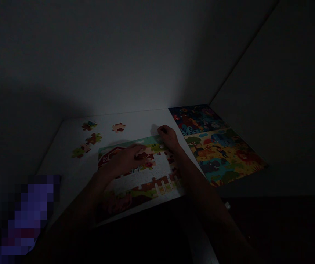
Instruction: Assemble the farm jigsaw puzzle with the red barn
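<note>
A partly assembled jigsaw puzzle (142,189) with a farm picture lies on the white table in front of me. It shows a red barn, a white fence and a gap across its middle. Over its upper middle is my left hand (130,157), fingers bent and closed at a puzzle piece (141,154) with brown and pink patches. My right hand (169,136) rests at the puzzle's upper right edge, curled into a loose fist; nothing shows in it. Dim light hides finer detail of the fingers.
Loose puzzle pieces (93,138) lie at the table's left, with a single cow piece (119,127) behind the puzzle. To the right are a dark jungle picture (197,119) and a savanna animal picture (223,156). A wall (119,66) rises behind. A blurred purple shape (32,209) is at lower left.
</note>
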The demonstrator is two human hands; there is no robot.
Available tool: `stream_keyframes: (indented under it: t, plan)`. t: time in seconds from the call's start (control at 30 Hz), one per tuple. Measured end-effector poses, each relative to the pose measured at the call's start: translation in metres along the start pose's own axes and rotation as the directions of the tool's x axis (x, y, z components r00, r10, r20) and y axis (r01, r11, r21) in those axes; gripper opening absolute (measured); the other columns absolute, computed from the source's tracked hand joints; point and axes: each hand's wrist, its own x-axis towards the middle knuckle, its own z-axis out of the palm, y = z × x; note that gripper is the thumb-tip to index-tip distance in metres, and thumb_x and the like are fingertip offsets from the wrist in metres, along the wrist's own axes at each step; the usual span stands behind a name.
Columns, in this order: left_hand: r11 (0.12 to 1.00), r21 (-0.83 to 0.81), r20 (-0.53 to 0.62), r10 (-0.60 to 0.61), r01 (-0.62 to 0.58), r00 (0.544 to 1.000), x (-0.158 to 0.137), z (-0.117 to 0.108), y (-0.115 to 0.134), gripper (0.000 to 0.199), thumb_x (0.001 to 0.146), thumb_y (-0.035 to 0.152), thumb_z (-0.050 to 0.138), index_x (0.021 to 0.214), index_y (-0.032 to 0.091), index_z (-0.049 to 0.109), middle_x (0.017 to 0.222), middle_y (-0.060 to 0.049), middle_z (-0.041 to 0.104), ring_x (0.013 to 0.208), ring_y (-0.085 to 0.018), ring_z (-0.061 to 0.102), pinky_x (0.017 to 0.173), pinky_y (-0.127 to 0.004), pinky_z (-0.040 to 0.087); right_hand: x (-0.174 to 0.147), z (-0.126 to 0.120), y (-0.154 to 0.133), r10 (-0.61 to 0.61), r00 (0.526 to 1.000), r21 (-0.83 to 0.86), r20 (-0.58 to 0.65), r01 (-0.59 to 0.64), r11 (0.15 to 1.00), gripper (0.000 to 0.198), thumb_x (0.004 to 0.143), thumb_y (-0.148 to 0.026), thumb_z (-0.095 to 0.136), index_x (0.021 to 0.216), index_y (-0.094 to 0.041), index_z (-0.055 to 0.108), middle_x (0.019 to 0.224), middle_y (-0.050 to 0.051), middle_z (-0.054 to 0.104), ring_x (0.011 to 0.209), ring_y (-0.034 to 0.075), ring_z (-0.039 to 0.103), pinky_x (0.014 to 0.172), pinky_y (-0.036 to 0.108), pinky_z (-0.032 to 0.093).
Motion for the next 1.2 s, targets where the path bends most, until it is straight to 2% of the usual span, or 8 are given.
stream_keyframes:
  t: [0.23, 0.37, 0.47, 0.53, 0.7, 0.83, 1.0, 1.2]
  plan:
    - [0.988, -0.087, -0.062, 0.123, -0.128, 0.991, 0.025, -0.005, -0.006, 0.047, 0.087, 0.040, 0.056, 0.132, 0.028, 0.055, 0.123, -0.005, 0.058, 0.105, -0.022, 0.061, 0.093, -0.035, 0.049, -0.003, -0.003, -0.009, -0.035, 0.999, 0.139, 0.028, 0.031, 0.990, 0.019, 0.080, -0.037, 0.058, 0.079, -0.018, 0.064, 0.075, 0.000, 0.065, 0.073, 0.016, 0.057, 0.070, 0.028, 0.043]
    - [0.964, -0.242, -0.080, 0.097, -0.114, 0.992, 0.047, -0.006, -0.025, 0.040, 0.084, 0.040, 0.060, 0.121, 0.025, 0.063, 0.114, -0.006, 0.066, 0.100, -0.023, 0.063, 0.089, -0.037, 0.050, -0.009, -0.008, -0.022, -0.043, 0.965, 0.351, 0.259, -0.052, 0.935, 0.030, 0.079, -0.045, 0.063, 0.091, -0.019, 0.067, 0.079, 0.000, 0.065, 0.073, 0.015, 0.057, 0.067, 0.027, 0.044]
    - [0.916, -0.397, -0.102, 0.028, -0.066, 0.994, 0.053, -0.005, -0.033, 0.037, 0.080, 0.039, 0.063, 0.112, 0.021, 0.067, 0.110, -0.008, 0.068, 0.095, -0.023, 0.065, 0.083, -0.036, 0.051, -0.012, -0.009, -0.027, -0.039, 0.892, 0.379, 0.449, -0.152, 0.913, 0.042, 0.074, -0.044, 0.071, 0.107, -0.020, 0.066, 0.080, 0.000, 0.065, 0.069, 0.013, 0.057, 0.062, 0.025, 0.044]
    - [0.872, -0.485, -0.138, 0.004, -0.071, 0.990, 0.051, -0.004, -0.033, 0.039, 0.079, 0.038, 0.063, 0.113, 0.019, 0.065, 0.106, -0.007, 0.069, 0.093, -0.022, 0.066, 0.081, -0.035, 0.052, -0.013, -0.008, -0.027, -0.041, 0.867, 0.380, 0.497, -0.174, 0.908, 0.044, 0.069, -0.040, 0.076, 0.106, -0.019, 0.066, 0.082, 0.000, 0.065, 0.069, 0.013, 0.057, 0.061, 0.025, 0.043]
    - [0.800, -0.586, -0.262, -0.043, -0.124, 0.964, 0.045, -0.004, -0.028, 0.043, 0.078, 0.037, 0.063, 0.118, 0.019, 0.061, 0.088, -0.003, 0.067, 0.081, -0.018, 0.065, 0.075, -0.032, 0.052, -0.015, -0.004, -0.031, -0.047, 0.847, 0.390, 0.530, -0.194, 0.900, 0.028, 0.066, -0.037, 0.076, 0.083, -0.017, 0.067, 0.075, 0.000, 0.065, 0.065, 0.012, 0.055, 0.062, 0.026, 0.043]
    - [0.706, -0.687, -0.381, -0.151, -0.170, 0.912, 0.047, -0.001, -0.027, 0.056, 0.078, 0.040, 0.065, 0.128, 0.021, 0.050, 0.107, -0.007, 0.065, 0.090, -0.018, 0.065, 0.077, -0.032, 0.053, -0.017, -0.004, -0.037, 0.002, 0.901, 0.416, 0.434, -0.202, 0.887, 0.026, 0.067, -0.040, 0.074, 0.080, -0.019, 0.064, 0.067, -0.003, 0.060, 0.059, 0.011, 0.051, 0.057, 0.024, 0.039]
    - [0.606, -0.781, -0.293, -0.140, -0.152, 0.946, 0.050, 0.008, -0.029, 0.053, 0.076, 0.042, 0.066, 0.122, 0.020, 0.051, 0.104, -0.007, 0.066, 0.088, -0.018, 0.066, 0.076, -0.032, 0.054, -0.016, -0.005, -0.039, 0.057, 0.939, 0.466, 0.339, -0.220, 0.857, 0.029, 0.068, -0.043, 0.075, 0.080, -0.021, 0.060, 0.066, -0.005, 0.058, 0.058, 0.011, 0.050, 0.055, 0.023, 0.037]
    - [0.652, -0.743, -0.310, -0.131, -0.153, 0.942, 0.053, 0.014, -0.029, 0.035, 0.076, 0.047, 0.066, 0.095, 0.018, 0.060, 0.089, -0.003, 0.067, 0.073, -0.015, 0.063, 0.067, -0.027, 0.051, -0.020, 0.002, -0.041, 0.075, 0.917, 0.484, 0.392, -0.275, 0.831, 0.032, 0.064, -0.043, 0.076, 0.079, -0.020, 0.059, 0.065, -0.005, 0.057, 0.056, 0.010, 0.048, 0.054, 0.023, 0.037]
